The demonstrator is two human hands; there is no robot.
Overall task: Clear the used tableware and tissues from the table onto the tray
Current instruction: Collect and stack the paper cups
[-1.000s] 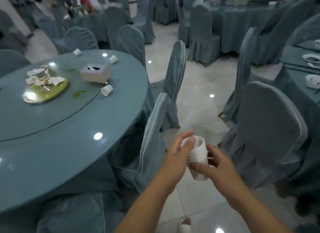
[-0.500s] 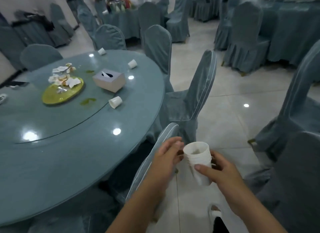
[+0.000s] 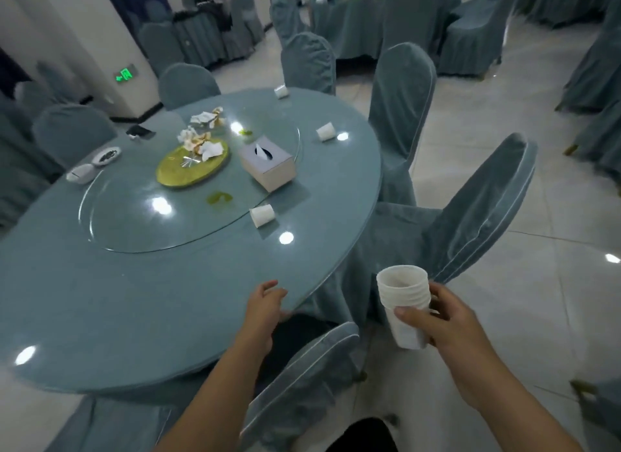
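Head view: right hand (image 3: 447, 320) grips nested, white, ridged paper cups (image 3: 405, 303).

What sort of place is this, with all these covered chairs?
Probably a banquet hall after a meal: a round table with a glass turntable, cloth-covered chairs, more draped tables behind, and a stack of cups in the right hand.

Glossy pale tile floor (image 3: 504, 189), teal-covered chairs (image 3: 400, 92), green exit sign (image 3: 125, 74).
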